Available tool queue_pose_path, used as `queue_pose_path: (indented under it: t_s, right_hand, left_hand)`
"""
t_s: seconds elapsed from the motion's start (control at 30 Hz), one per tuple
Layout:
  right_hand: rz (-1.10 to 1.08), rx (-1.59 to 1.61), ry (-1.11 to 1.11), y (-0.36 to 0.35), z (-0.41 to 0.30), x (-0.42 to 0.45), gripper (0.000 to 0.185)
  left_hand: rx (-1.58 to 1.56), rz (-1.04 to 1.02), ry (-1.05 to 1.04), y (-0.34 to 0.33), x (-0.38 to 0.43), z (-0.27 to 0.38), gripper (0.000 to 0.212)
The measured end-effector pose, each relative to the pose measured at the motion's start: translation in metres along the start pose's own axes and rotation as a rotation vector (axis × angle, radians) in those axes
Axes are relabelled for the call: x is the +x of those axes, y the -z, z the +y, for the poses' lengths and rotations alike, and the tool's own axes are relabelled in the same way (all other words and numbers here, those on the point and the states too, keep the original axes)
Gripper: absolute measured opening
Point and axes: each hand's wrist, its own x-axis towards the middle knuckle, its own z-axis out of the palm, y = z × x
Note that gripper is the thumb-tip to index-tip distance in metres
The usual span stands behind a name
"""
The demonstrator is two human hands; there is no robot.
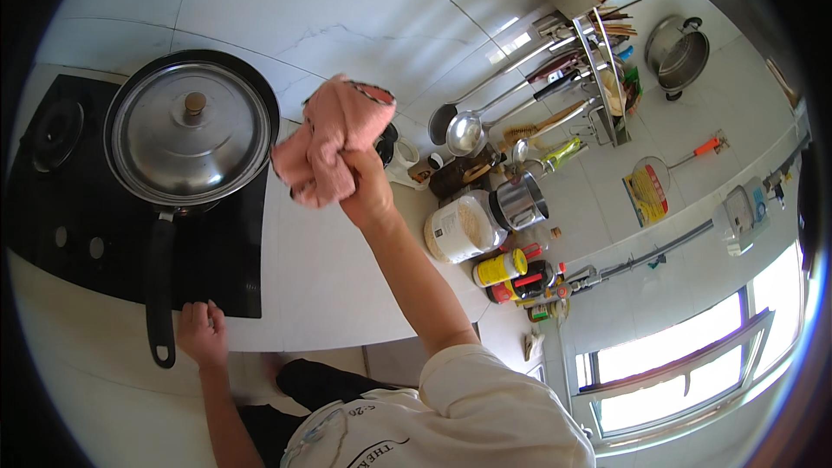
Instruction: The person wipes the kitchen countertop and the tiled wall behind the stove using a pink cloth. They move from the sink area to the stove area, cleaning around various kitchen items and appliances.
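Note:
My right hand (369,188) grips a crumpled pink cloth (338,136) with a dark patterned edging. Hand and cloth appear raised above the white countertop (305,273), to the right of a frying pan. My left hand (203,333) rests with curled fingers at the front edge of the black glass cooktop (221,260), just right of the pan's black handle (161,299). Nothing shows in that hand. The dark pan (273,123) stands on the cooktop, covered by a domed metal lid (188,162) with a wooden-looking knob (195,103).
Right of my arm stand a large grain-filled plastic jar (465,227), a metal pot (522,200) and several sauce bottles (500,266). Ladles (467,133) hang from a wall rack (601,71) with chopsticks. A steamer pot (677,55) and a strainer (652,172) hang beyond.

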Motion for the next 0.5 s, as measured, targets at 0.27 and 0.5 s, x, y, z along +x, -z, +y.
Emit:
queue_pose_path:
  t_s: [0.27,0.5]
  right_hand:
    - [-0.123,0.104,-0.240,-0.018,0.032,-0.124,0.038]
    - [-0.110,-0.101,-0.224,-0.053,0.083,-0.199,0.052]
  left_hand:
    - [-0.226,-0.154,0.002,0.027,0.000,-0.004,0.016]
    - [-1.153,-0.683,0.498,0.106,-0.014,0.023,0.020]
